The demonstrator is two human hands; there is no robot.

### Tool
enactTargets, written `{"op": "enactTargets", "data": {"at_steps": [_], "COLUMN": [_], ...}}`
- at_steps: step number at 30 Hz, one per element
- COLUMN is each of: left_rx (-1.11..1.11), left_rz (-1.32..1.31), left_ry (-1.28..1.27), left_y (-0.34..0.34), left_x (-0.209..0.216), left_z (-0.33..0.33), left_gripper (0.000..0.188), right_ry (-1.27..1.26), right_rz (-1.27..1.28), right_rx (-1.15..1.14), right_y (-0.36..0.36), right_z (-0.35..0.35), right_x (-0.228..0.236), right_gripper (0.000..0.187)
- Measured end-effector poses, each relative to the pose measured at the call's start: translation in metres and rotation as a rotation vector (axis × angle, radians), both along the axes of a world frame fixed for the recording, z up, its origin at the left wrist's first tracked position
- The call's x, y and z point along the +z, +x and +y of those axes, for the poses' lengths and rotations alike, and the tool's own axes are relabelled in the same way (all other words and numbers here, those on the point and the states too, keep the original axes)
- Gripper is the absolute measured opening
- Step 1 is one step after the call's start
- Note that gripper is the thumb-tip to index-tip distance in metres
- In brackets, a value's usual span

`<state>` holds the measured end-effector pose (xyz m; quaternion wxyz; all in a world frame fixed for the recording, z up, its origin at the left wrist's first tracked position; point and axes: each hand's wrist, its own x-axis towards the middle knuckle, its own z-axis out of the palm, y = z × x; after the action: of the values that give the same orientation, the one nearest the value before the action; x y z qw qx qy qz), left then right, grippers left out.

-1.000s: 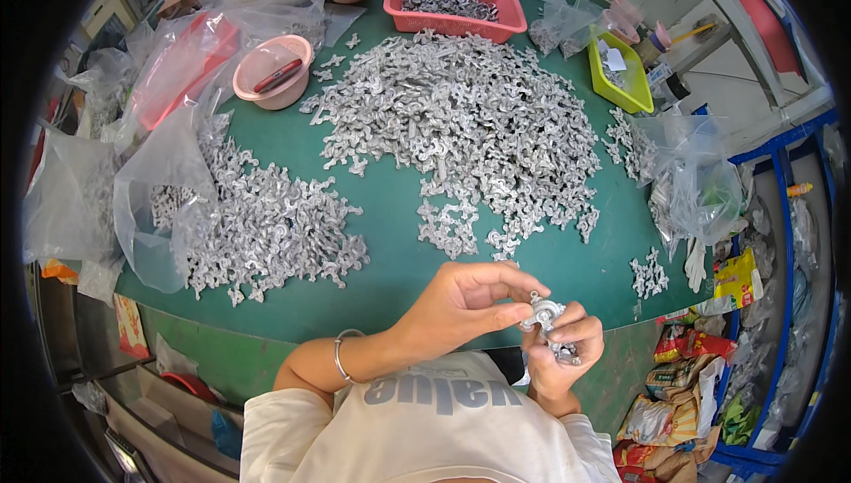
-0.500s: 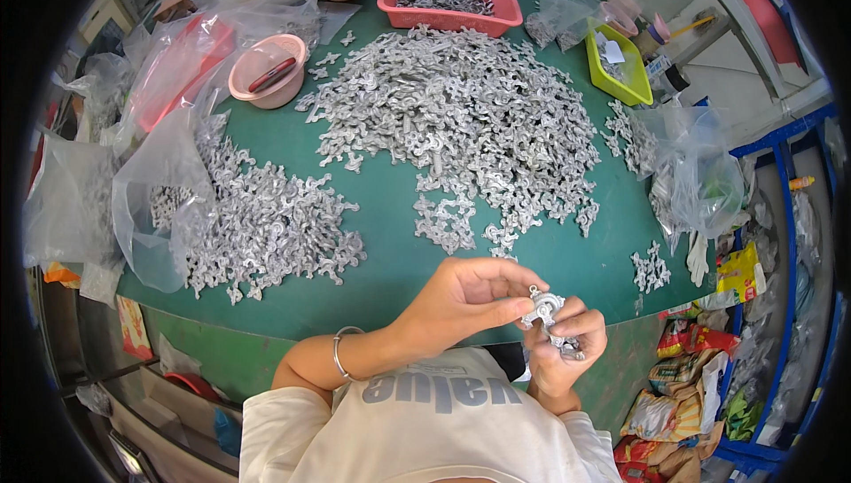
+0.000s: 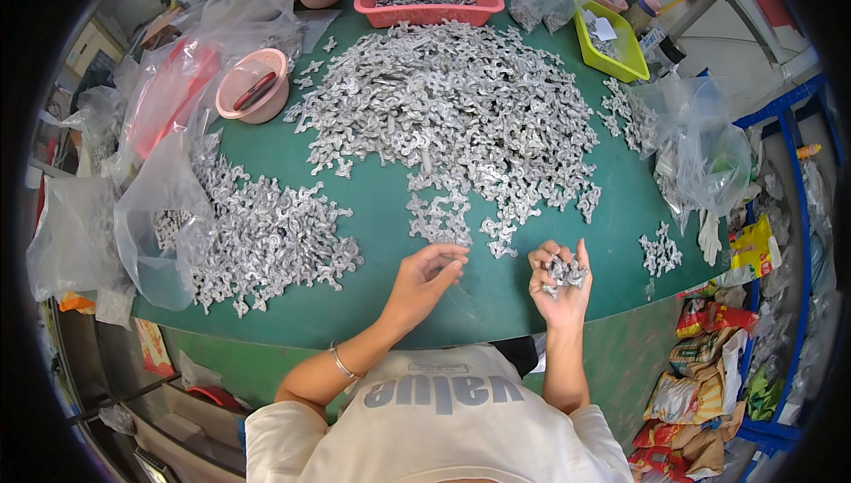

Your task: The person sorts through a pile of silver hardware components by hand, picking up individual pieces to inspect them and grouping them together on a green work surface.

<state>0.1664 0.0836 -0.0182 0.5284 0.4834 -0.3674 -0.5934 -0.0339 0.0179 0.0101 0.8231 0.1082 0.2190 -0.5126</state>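
My right hand (image 3: 560, 290) is raised over the table's near edge, palm up. Its fingers curl around several small silver cast metal pieces (image 3: 567, 272), whose lobed outlines show in the palm. To its left, my left hand (image 3: 424, 284) hovers with bent fingers and the thumb apart from them; nothing shows in its grip. Its fingertips are just short of a small cluster of metal pieces (image 3: 439, 217) at the front of the large heap (image 3: 461, 111). A second heap of similar pieces (image 3: 270, 239) lies to the left.
A pink basket (image 3: 430, 13) of metal parts stands at the back. A pink bowl (image 3: 275, 106) with a red-handled tool sits at left, beside clear plastic bags (image 3: 164, 226). A yellow-green tray (image 3: 631, 66) is at right. A few pieces (image 3: 660, 251) lie near the right edge.
My hands, together on a silver metal piece before, are now apart. The left has moved left and away from the pieces; the right has moved forward with several metal pieces in it.
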Motion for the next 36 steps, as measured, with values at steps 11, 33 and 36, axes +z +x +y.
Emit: {"op": "enactTargets", "data": {"at_steps": [11,33,36], "left_rx": [-0.126,-0.191,-0.135], "left_rz": [-1.262,-1.276,-1.145], "left_ry": [-0.515,-0.429,-0.413], "left_y": [-0.046,-0.029,-0.03], "left_x": [-0.017,-0.012,-0.009], "left_z": [-0.04,-0.025,-0.026], "left_gripper": [0.025,0.035,0.037], "right_ry": [-0.109,-0.449,-0.458], "right_rz": [0.14,0.722,0.817], "right_rx": [0.155,0.319,0.331], "right_y": [-0.023,-0.011,-0.009], "right_z": [-0.006,0.009,0.01], "right_x": [-0.024,-0.034,-0.031], "right_gripper": [0.033,0.026,0.023]}}
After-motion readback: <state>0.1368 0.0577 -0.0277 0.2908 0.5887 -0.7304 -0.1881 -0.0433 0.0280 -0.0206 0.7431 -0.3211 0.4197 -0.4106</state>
